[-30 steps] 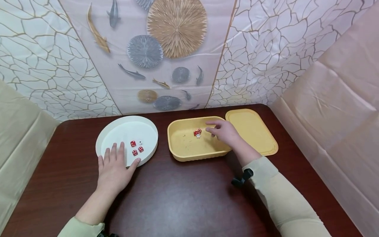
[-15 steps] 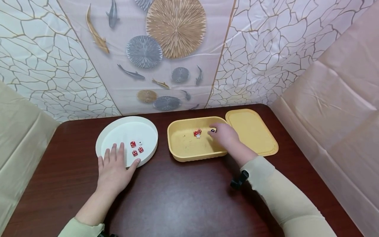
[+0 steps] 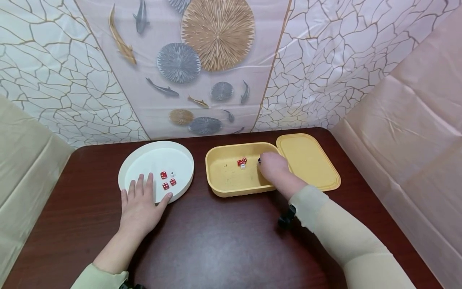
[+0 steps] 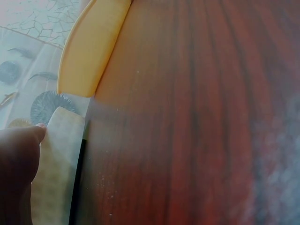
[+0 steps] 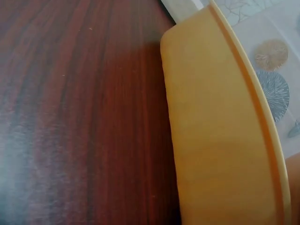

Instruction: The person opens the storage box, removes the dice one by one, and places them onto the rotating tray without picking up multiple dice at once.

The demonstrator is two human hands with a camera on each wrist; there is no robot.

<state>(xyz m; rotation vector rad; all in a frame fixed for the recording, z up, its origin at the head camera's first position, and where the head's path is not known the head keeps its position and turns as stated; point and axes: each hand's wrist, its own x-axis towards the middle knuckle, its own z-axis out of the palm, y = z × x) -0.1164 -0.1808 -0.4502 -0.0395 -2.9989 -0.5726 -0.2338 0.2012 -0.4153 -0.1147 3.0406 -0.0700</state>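
My left hand (image 3: 140, 208) lies palm down with straight, spread fingers over the near rim of the round white tray (image 3: 126, 164). In the tray are three red dice (image 3: 164, 175) and a smaller white die (image 3: 172, 174). My right hand (image 3: 273, 166) reaches into the right end of the yellow box (image 3: 211, 172), fingers curled downward. A small dark thing (image 3: 259, 160) shows at its fingertips, mostly covered by the hand. Left of it, two red dice (image 3: 240, 162) and a white die (image 3: 243, 166) lie close together on the box floor.
A flat yellow lid (image 3: 310, 160) lies right of the box, under the reach of the right forearm. Both containers stand near the back edge of the dark wooden table (image 3: 223, 241). Patterned cloth (image 3: 216, 96) hangs behind it, and plain cloth walls flank it.
My right hand has lowered and turned further into the box, its thumb and index fingertips passing out of sight. The dark thing came into view beside them. My left hand stays in place.
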